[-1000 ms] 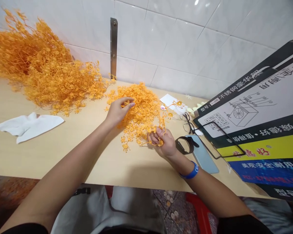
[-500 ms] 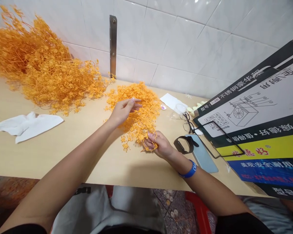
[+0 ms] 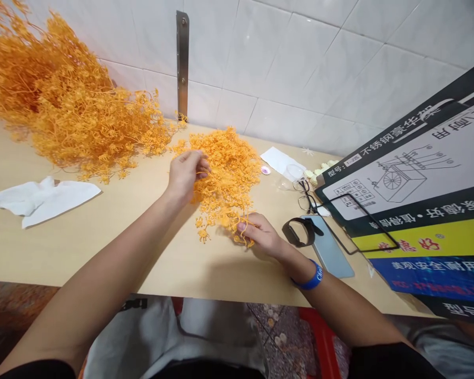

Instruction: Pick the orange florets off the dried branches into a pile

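A small heap of orange plastic flower pieces [image 3: 237, 158], with thin curly stems, lies mid-table. At its left edge is my left hand [image 3: 185, 173], fingers curled and thumb closed on a sprig at the heap; the fingertips are partly hidden. Low at the heap's right side, my right hand [image 3: 263, 234] grips a few orange plastic flower sprigs [image 3: 243, 229] between thumb and fingers. Several loose pieces [image 3: 203, 231] lie between the two hands. Back left stands a far larger mass of the same orange flowers [image 3: 75, 105].
White tissue [image 3: 43, 200] lies at left. Toward the right are a paper [image 3: 278, 158], eyeglasses [image 3: 308, 202], a black wristband [image 3: 298, 232], a light-blue phone [image 3: 332, 252] and a black wire frame [image 3: 373, 226]. A printed cardboard box [image 3: 414, 210] borders the right side; a tiled wall [image 3: 276, 79] rises behind.
My left hand has moved left and its stretched fingers have curled in at the heap. My right hand stays nearly in place, its grip on the sprigs turned slightly. The view tilted a little.
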Motion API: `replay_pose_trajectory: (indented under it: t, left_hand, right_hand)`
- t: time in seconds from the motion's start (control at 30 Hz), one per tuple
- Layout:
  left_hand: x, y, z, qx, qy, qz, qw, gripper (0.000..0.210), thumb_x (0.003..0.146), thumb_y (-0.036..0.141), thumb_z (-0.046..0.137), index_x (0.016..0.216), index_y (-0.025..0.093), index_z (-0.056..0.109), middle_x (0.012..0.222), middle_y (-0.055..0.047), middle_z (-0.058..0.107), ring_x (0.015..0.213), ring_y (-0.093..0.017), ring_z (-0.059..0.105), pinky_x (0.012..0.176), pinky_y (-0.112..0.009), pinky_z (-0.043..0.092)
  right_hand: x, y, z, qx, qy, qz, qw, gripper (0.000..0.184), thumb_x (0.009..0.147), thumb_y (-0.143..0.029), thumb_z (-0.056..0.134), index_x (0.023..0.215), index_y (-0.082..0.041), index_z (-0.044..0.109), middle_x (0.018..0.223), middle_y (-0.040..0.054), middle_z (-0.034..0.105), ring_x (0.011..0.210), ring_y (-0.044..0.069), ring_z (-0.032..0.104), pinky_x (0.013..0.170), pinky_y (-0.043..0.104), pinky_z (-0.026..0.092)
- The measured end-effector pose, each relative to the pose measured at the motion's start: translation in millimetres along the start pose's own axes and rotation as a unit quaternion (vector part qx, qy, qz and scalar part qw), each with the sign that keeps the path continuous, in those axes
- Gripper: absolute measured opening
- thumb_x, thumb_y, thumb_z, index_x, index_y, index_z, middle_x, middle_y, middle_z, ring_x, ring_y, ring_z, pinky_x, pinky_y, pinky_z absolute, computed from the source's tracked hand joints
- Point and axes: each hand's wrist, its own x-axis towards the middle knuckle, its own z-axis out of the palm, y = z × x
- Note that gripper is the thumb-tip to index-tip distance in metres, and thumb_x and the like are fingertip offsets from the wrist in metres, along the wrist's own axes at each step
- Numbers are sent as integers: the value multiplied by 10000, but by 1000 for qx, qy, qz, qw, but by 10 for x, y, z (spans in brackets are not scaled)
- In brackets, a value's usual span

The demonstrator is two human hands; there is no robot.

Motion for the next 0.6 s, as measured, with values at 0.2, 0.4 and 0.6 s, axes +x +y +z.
replay_pose_trajectory:
  t: [0.2, 0.4, 0.6]
  left_hand:
    - [249, 77, -194, 28, 88, 97, 991, 107, 862, 271, 580, 781, 204, 563, 582, 46, 540, 495, -67, 531, 491, -165, 437]
    - [110, -189, -68, 215, -70, 118, 967, 252, 841, 213, 557, 1054, 206, 691, 1017, -57, 714, 876, -181, 682, 807, -325, 555]
    - [-99, -138, 8, 184, -214, 157, 946, 354, 955, 428, 461, 1075, 209, 711, 1369, -81, 587, 1355, -242, 455, 1107, -440, 388]
  right_hand:
    - [-1, 19, -12, -21, -4, -54, 998, 547, 886, -590, 505, 526, -186, 419, 486, -26, 382, 451, 85, 347, 451, 232, 277]
    - [-4, 150, -45, 106, 116, 6, 988, 568, 778, -625, 628, 489, -196, 394, 447, -49, 306, 414, 76, 262, 407, 237, 249]
    - [25, 138, -26, 145, 84, 5, 986, 576, 804, -596, 634, 484, -188, 382, 454, -46, 327, 425, 71, 282, 432, 240, 254]
